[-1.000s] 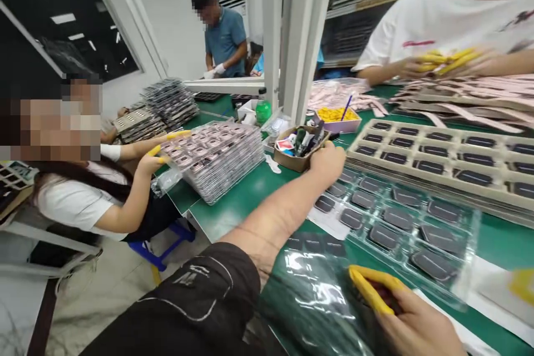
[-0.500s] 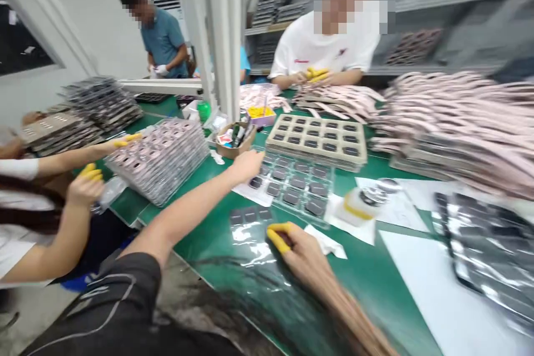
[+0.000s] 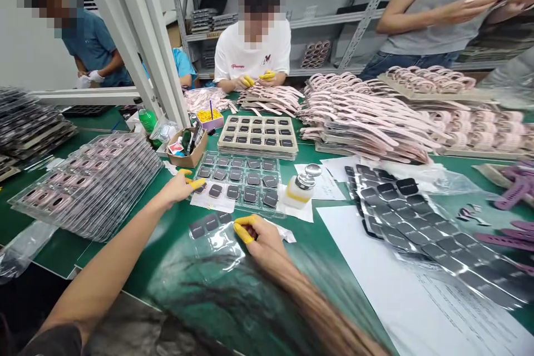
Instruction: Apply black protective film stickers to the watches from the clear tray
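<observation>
My left hand (image 3: 179, 188), with yellow finger covers, reaches over the left edge of a clear tray (image 3: 282, 178) holding black square pieces. Its thumb and index finger are apart, with nothing visible between them. Nearer to me, my right hand (image 3: 261, 236) pinches the right edge of a clear plastic sheet (image 3: 217, 242) with yellow-covered fingers. A row of black squares (image 3: 211, 223) runs along the sheet's far edge. White paper shows beneath the tray's near left corner.
A glass bottle (image 3: 298, 192) with a metal top stands right of the tray. Behind is a beige tray (image 3: 257, 151); stacked clear trays (image 3: 104, 183) stand left. Black sheets (image 3: 421, 222) and white paper (image 3: 375, 267) lie right. Several people are beyond the table.
The view has swung right, bringing another person and purple straps into view. My left thumb and index finger now show apart at the tray's edge; my right hand still holds the sheet.
</observation>
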A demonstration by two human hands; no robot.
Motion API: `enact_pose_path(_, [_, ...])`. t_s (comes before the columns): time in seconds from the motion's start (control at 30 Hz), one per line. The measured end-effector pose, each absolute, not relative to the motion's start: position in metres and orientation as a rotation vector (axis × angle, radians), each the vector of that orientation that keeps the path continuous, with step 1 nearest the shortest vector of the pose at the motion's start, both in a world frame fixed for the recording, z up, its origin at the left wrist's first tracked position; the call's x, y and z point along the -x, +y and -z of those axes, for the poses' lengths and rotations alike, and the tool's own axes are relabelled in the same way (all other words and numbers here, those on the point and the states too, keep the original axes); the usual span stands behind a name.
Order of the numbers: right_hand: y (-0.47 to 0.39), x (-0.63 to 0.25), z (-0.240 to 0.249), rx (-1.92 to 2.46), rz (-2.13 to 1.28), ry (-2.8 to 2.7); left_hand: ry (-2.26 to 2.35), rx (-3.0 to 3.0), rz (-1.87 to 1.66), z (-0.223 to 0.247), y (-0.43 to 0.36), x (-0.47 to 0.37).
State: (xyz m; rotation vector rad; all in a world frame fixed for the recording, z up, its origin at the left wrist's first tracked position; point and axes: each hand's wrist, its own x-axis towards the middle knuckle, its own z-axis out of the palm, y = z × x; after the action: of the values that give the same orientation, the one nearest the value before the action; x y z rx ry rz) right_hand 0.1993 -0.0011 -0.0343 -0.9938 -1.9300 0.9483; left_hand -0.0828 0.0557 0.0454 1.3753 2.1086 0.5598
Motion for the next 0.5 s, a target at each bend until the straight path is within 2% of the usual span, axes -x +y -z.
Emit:
enact_pose_path(0.2, [-0.001, -0.197, 0.031, 0.976, -0.952, -1.992, 2.058, -1.311, -0.457, -0.049, 0.072, 0.076])
enact_pose_path(0.5, [-0.003, -0.196, 0.032, 0.945, -0.905, -2.071, 2.212, -1.575, -0.235, -0.044, 0.086, 0.065])
